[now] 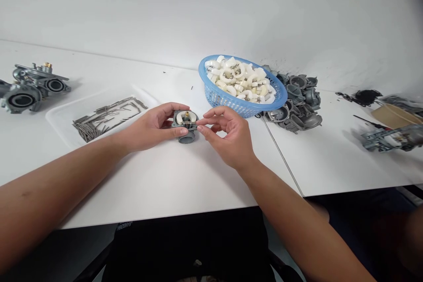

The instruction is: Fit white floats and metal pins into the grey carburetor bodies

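Observation:
A grey metal carburetor body (pixel 187 137) rests on the table with its open bowl side up, and a white float (pixel 180 118) sits inside around a brass jet (pixel 187 114). My left hand (pixel 152 127) is closed on the carburetor's left side, thumb along the near rim and fingers behind it. At the right rim, my right hand (pixel 228 134) pinches thumb and index finger close to the float hinge. Whatever lies between those fingertips is too small to make out.
A blue basket (pixel 231 106) heaped with white floats stands behind my right hand. On the left is a white tray (pixel 59 119) of thin metal pins (pixel 89 128). Carburetors (pixel 23 97) stand far left; metal bowls (pixel 299 105) pile up right. Another carburetor (pixel 393 139) lies far right near a screwdriver (pixel 372 122).

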A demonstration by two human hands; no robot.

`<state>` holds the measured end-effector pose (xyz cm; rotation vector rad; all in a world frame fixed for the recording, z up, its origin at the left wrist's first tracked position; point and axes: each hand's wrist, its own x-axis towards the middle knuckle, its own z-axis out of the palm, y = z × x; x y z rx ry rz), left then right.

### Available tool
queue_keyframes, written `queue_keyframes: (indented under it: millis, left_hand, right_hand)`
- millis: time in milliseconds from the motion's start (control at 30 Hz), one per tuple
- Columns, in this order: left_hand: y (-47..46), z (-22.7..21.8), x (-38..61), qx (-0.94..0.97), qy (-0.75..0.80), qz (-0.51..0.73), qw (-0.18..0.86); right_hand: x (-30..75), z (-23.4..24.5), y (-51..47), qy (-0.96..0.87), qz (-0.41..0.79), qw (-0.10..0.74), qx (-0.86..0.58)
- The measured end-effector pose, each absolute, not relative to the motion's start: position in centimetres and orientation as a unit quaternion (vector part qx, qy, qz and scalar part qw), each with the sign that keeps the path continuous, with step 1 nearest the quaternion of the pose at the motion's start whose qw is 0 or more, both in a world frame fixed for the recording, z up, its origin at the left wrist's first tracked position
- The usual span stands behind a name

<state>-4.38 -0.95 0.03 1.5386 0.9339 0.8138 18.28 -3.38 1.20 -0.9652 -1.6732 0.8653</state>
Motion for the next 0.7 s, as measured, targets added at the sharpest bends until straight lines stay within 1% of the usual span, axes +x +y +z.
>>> queue_keyframes:
  millis: [233,333,467,567,700]
  left_hand:
    - [-1.00,-0.02,-4.46,0.666,0.379,0.337,0.547]
    - [-1.12,0.19,-4.35,0.662,0.386,0.334,0.549]
    - [-1.16,0.27,-4.27,0.659,0.401,0.333,0.543]
    - [-1.07,0.10,-4.34,0.670,0.406,0.336,0.524]
    - [-0.96,-0.18,-4.34,0.680,0.401,0.344,0.509]
  right_hand:
    - [18.25,1.03,-3.36,-0.692,0.365,0.480,-0.396]
    - [18.22,0.88,-3.26,-0.703,0.345,0.482,-0.393]
    - [18.26,0.68,-3.06,-0.749,0.256,0.478,-0.382]
    - [18.26,0.60,-3.06,-0.782,0.186,0.453,-0.385]
    - [18.10,0.64,-3.22,-0.835,0.043,0.417,-0.357]
